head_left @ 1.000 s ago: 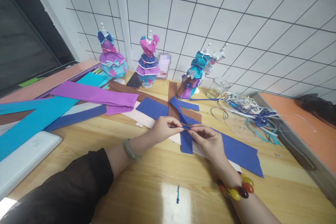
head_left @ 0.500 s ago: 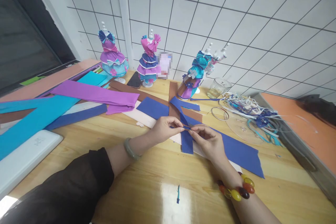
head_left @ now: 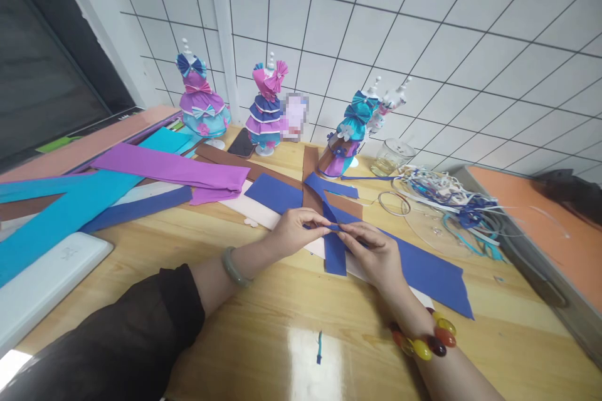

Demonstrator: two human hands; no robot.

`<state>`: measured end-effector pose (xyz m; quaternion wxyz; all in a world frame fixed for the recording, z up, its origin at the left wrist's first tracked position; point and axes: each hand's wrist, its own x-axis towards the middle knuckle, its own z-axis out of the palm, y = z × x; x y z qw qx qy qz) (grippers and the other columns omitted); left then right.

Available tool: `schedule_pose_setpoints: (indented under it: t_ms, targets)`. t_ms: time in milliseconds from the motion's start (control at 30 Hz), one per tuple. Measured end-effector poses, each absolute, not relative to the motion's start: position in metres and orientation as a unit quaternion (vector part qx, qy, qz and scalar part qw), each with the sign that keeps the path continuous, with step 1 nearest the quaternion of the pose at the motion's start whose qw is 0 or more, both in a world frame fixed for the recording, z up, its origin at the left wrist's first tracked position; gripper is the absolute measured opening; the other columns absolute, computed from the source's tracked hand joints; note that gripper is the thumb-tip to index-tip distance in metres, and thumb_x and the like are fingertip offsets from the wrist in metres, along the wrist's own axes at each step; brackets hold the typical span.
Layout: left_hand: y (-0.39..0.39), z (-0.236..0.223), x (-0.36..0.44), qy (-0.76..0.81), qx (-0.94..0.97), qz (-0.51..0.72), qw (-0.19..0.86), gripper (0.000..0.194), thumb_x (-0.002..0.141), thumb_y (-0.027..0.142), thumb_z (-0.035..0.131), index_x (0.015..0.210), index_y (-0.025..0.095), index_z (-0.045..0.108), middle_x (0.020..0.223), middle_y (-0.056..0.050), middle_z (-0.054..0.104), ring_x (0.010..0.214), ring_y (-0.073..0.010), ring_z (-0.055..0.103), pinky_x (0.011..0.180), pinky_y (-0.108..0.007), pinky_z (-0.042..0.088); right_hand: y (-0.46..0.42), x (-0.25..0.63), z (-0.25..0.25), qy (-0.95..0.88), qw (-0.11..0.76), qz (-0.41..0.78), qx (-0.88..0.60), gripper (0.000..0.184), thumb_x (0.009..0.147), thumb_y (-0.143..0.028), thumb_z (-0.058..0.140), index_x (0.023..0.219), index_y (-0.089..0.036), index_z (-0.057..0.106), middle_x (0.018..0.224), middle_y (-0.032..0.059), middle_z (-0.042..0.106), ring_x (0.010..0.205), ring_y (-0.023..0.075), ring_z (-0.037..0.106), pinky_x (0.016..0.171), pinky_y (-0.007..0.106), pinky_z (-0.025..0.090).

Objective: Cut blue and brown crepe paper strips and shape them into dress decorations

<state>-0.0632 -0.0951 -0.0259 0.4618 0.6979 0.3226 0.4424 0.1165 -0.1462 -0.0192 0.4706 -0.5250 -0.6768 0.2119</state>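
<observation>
A narrow folded blue strip (head_left: pixel 333 227), of paper or cloth, is stretched between my hands just above the table. My left hand (head_left: pixel 297 229) pinches its left part between thumb and fingers. Close by on the right, my right hand (head_left: pixel 376 252) pinches the other part, thumb against fingertips. Under the hands lies a short blue piece (head_left: pixel 335 257), and a blue loop (head_left: pixel 316 189) rises behind them. A wide blue band (head_left: pixel 439 276) runs beneath my right hand, over a pale pink band (head_left: pixel 256 207). Where the held strip ends is hidden by my fingers.
Miniature dress forms (head_left: pixel 204 103) in colourful frilled dresses stand along the tiled wall. Purple (head_left: pixel 172 166) and turquoise strips (head_left: pixel 70 219) lie left, beside a white box (head_left: pixel 56 282). At right are a glass jar (head_left: pixel 394 153), tangled ribbons (head_left: pixel 442 191) and an orange-topped surface (head_left: pixel 540 219).
Both hands stay in nearly the same place. The fingers have shifted slightly on the blue strip, and more of its blue surface shows between the fingertips.
</observation>
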Motion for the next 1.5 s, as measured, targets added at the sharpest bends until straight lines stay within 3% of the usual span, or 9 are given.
schedule_pose_setpoints:
  t_ms: [600, 1067, 1500]
  targets:
    - [-0.0941, -0.0251, -0.0658, 0.278, 0.758, 0.463, 0.366, 0.013, 0.076, 0.024, 0.06, 0.08, 0.015, 0.069, 0.079, -0.007, 0.066, 0.074, -0.0132, 0.06, 0.067, -0.024, 0.047, -0.1466, 0.1156, -0.0143, -0.741, 0.434, 0.141, -0.492, 0.009, 0.08, -0.024, 0.057, 0.083, -0.024, 0.066, 0.082, 0.0047, 0.066, 0.077, 0.0182, 0.061, 0.069, 0.032, 0.049]
    - [-0.093, -0.0281, -0.0658, 0.274, 0.788, 0.46, 0.304, 0.013, 0.079, 0.024, 0.056, 0.077, 0.017, 0.067, 0.079, -0.006, 0.067, 0.08, -0.0149, 0.059, 0.076, -0.028, 0.045, -0.1453, 0.1152, -0.0154, -0.744, 0.433, 0.133, -0.491, 0.011, 0.081, -0.024, 0.055, 0.084, -0.024, 0.065, 0.09, 0.0068, 0.063, 0.087, 0.0194, 0.059, 0.076, 0.035, 0.049]
    - [-0.0926, -0.0281, -0.0654, 0.253, 0.771, 0.483, 0.33, 0.009, 0.076, 0.022, 0.059, 0.075, 0.017, 0.067, 0.08, -0.006, 0.067, 0.079, -0.014, 0.059, 0.077, -0.028, 0.046, -0.1452, 0.1164, -0.019, -0.726, 0.434, 0.17, -0.505, 0.009, 0.08, -0.027, 0.057, 0.082, -0.023, 0.066, 0.087, 0.0052, 0.068, 0.084, 0.0195, 0.063, 0.078, 0.037, 0.05]
